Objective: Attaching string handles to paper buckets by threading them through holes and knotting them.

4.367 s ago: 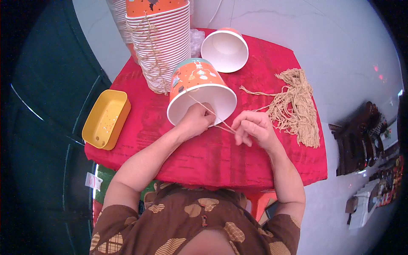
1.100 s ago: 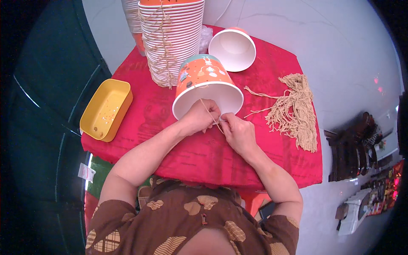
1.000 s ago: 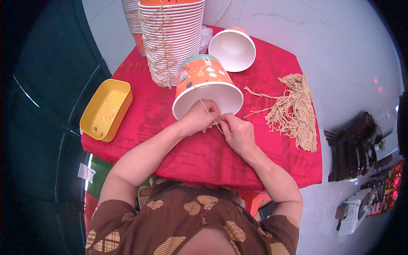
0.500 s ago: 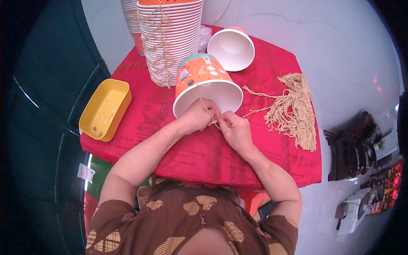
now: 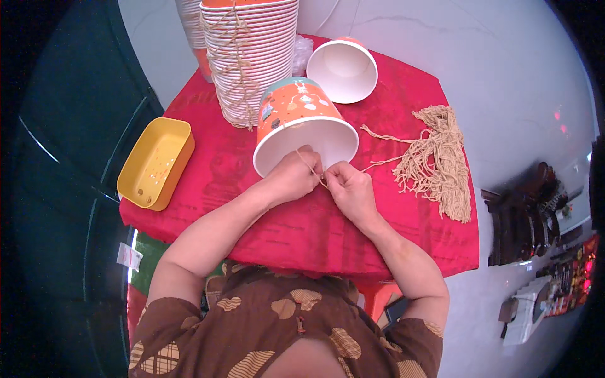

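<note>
An orange paper bucket [image 5: 296, 108] with a white rim lies on its side, its mouth toward me. At the near edge of that mouth, my left hand [image 5: 295, 175] is closed on a thin tan string [image 5: 307, 162], with some fingers at the bucket's rim. Close beside it, my right hand [image 5: 350, 188] pinches the same string between thumb and fingertips. The string runs between the two hands; whether it is knotted there is too small to tell.
A tall stack of paper buckets [image 5: 249, 60], with string tied along its side, stands behind. Another bucket [image 5: 342, 70] lies at the back right. A bundle of tan strings [image 5: 441, 164] rests on the right, a yellow tub [image 5: 179, 170] on the left. Red cloth [image 5: 378, 246] covers the table.
The string at the left hand has slackened into a lower curve, its raised end gone from above the bucket's rim. Both hands stay close together; the bucket has shifted slightly left.
</note>
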Motion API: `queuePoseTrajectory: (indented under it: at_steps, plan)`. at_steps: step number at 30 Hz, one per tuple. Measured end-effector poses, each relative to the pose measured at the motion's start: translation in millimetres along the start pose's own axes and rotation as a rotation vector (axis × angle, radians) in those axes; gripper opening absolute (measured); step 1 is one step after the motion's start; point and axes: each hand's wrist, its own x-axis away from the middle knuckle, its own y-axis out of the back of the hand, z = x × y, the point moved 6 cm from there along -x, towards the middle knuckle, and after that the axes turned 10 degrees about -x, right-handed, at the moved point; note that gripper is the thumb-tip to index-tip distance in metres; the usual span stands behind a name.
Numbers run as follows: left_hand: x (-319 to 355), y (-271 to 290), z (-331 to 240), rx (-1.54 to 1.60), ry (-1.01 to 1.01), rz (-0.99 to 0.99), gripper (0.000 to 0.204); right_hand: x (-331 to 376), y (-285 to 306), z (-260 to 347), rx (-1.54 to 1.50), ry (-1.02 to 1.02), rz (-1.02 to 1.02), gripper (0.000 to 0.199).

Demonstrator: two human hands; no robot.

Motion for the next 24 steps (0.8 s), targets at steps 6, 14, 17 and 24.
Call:
queuePoseTrajectory:
  at_steps: [6, 14, 17, 24]
  plan:
    - [-2, 1, 3, 0.041, 0.031, 0.021, 0.009, 1, 0, 1, 0.013, 0.036, -0.023, 0.007]
    - [-3, 2, 9, 0.123, 0.119, 0.127, 0.013, 2, -2, -1, -0.012, 0.077, 0.046, 0.008]
    - [-3, 2, 10, 0.145, 0.1, 0.141, 0.015, 2, -3, 0, -0.032, 0.097, 0.06, 0.009]
    - [-4, 0, 13, 0.204, 0.102, 0.1, 0.013, 2, -2, 2, -0.027, 0.098, 0.069, 0.008]
